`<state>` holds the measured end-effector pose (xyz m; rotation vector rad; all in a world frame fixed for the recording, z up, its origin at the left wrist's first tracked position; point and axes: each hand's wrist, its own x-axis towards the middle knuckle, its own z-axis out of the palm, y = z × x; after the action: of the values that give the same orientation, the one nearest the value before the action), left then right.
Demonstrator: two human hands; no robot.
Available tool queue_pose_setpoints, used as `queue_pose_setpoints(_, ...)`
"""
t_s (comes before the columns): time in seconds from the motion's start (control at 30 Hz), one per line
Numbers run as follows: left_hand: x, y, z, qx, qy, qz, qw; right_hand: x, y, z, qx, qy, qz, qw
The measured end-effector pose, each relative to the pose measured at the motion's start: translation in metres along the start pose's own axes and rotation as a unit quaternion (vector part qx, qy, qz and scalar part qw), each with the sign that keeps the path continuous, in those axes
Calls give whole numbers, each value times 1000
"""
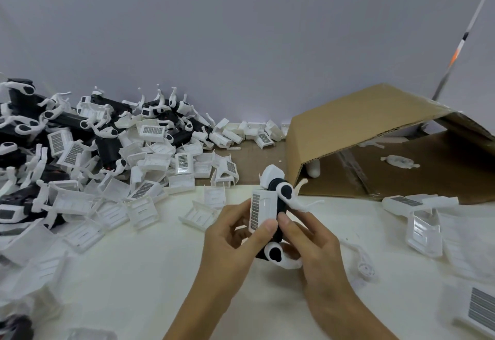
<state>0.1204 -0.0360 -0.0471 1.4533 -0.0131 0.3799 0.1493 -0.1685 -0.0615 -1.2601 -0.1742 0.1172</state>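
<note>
Both hands hold one small assembly above the white table (139,280). It is a black body with white curved arms and black round pads (284,191), and a white cover (263,209) with a grey grid sticker lies against its left side. My left hand (232,243) grips the cover, thumb on its lower edge. My right hand (310,248) grips the black body from the right, thumb beside the cover. A second black pad (274,254) shows below my fingers.
A big heap of white covers and black-and-white assemblies (88,152) fills the left and back of the table. An open cardboard box (361,125) lies on its side at the right. Loose white parts (423,221) lie right of my hands.
</note>
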Motion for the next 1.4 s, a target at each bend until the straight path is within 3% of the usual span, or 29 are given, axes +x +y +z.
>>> queue_pose_setpoints(0.3,1,3,-10,16,-17,0,1000,1,-1,1,20,19,-19,999)
queue_pose_setpoints(0.47,0,1,-6,79,-20,5,997,1,-1,1,16,-14,-5,1000)
queue_pose_setpoints(0.63,-2,3,-5,49,-69,-61,995,-1,-2,3,-3,6,3,1000)
queue_pose_setpoints(0.77,-3,6,-2,132,-39,-1,991,-8,-3,8,-77,39,-70,994)
queue_pose_setpoints(0.87,-7,2,-1,146,-88,16,985,-9,-3,10,-102,11,-72,992)
queue_pose_setpoints(0.97,-5,3,-5,77,-136,-14,988,-8,-5,7,-75,25,-51,996)
queue_pose_setpoints(1.1,-1,5,-6,68,-110,5,992,-6,-4,3,-76,65,-59,993)
queue_pose_setpoints(1.3,2,2,-7,11,-78,-33,996,-9,-5,10,-75,13,-67,995)
queue_pose_setpoints(1.4,2,2,-9,27,-61,-15,998,-9,-5,9,-98,17,-81,992)
